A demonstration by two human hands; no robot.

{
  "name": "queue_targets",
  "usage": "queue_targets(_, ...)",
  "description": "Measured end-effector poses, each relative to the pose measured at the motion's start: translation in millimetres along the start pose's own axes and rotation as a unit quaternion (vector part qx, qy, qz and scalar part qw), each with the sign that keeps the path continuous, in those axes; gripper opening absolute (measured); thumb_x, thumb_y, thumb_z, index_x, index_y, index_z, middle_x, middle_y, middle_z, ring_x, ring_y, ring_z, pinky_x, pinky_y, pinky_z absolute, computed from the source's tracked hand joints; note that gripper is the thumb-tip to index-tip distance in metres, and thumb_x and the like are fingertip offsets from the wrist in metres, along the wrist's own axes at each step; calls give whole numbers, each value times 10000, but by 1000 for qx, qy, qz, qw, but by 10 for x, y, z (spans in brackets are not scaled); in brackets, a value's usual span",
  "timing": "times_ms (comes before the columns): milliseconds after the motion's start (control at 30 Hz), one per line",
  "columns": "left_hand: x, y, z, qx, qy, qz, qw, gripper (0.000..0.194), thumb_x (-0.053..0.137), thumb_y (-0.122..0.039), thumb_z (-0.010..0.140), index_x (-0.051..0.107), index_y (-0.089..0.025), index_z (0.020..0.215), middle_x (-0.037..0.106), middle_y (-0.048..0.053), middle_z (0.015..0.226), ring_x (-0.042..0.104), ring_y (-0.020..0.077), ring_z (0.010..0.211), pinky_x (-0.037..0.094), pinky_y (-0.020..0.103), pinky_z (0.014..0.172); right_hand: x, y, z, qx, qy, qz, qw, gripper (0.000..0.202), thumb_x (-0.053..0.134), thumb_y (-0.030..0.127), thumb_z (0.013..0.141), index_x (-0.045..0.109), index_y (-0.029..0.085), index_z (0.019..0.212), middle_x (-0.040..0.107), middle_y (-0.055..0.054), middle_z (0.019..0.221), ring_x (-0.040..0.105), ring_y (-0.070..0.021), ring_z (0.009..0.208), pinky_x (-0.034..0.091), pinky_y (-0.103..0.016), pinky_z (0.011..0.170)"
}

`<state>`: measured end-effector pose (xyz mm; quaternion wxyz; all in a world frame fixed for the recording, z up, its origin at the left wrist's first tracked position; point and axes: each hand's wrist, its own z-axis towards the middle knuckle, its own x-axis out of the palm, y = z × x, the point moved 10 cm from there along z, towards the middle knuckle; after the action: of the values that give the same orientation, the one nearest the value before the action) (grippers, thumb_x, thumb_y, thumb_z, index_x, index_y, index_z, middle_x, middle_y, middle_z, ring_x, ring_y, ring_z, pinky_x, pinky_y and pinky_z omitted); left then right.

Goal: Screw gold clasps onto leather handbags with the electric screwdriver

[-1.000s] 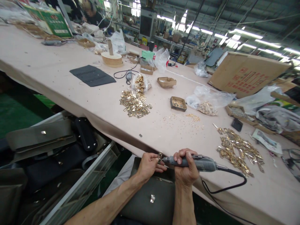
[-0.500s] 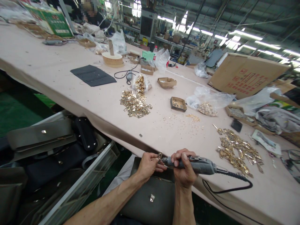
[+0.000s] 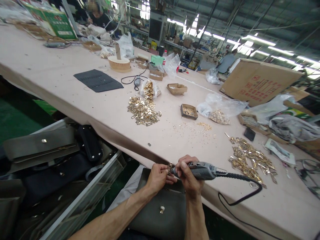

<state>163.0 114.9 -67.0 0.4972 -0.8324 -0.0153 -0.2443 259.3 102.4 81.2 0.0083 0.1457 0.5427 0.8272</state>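
Note:
My left hand (image 3: 158,177) pinches a small gold metal buckle plate (image 3: 170,165) by the table's front edge. Wrapped in my right hand (image 3: 188,175) is a grey electric screwdriver (image 3: 203,170), held level, its tip at the buckle plate. Whether tip and plate touch is hidden by my fingers. A dark olive bag (image 3: 160,213) with a metal clasp (image 3: 162,209) lies on my lap under both hands. Further up the table are a heap of gold buckle frames (image 3: 145,111) and, to the right, another heap of gold metal pieces (image 3: 250,158).
Small screws (image 3: 205,126) lie scattered near a small box (image 3: 189,111). The screwdriver's cable (image 3: 240,200) loops over the table edge at right. A crate (image 3: 82,193) of bags stands at left. A big carton (image 3: 260,81) is at back right; a person (image 3: 98,16) sits far left.
My right hand and the screwdriver have moved left, closer to my left hand and the buckle plate. The cable has shifted left with them. My left hand has barely moved.

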Motion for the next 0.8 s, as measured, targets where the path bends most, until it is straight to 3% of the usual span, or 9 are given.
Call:
queue_targets(300, 3, 30, -42, 19, 11, 7, 1000, 268, 637, -357, 829, 696, -99, 869, 752, 123, 760, 771, 261, 658, 609, 300, 562, 113, -165, 45, 60, 47, -34, 997, 159, 741, 264, 881, 610, 185, 839, 585, 26, 691, 523, -94, 489, 383, -230, 465)
queue_targets(533, 25, 27, -79, 47, 33, 16, 998, 253, 593, -336, 863, 688, -106, 907, 763, 121, 796, 773, 254, 662, 606, 287, 564, 115, -160, 35, 61, 71, -57, 994, 156, 721, 262, 904, 612, 184, 824, 556, 34, 656, 499, -87, 485, 364, -222, 460)
queue_targets(667, 42, 63, -112, 64, 42, 21, 997, 311, 618, -422, 871, 656, -116, 830, 768, 133, 801, 766, 254, 622, 591, 278, 526, 151, -197, 4, 84, 98, -50, 990, 183, 741, 283, 886, 613, 182, 803, 564, 27, 664, 492, -85, 469, 365, -224, 447)
queue_targets(800, 42, 46, -154, 72, 37, 5, 997, 427, 672, -520, 835, 655, -106, 934, 768, 134, 795, 767, 267, 626, 595, 295, 533, 192, -187, 0, 98, 117, -48, 987, 172, 749, 273, 872, 628, 178, 793, 567, 15, 665, 485, -89, 483, 348, -231, 456)
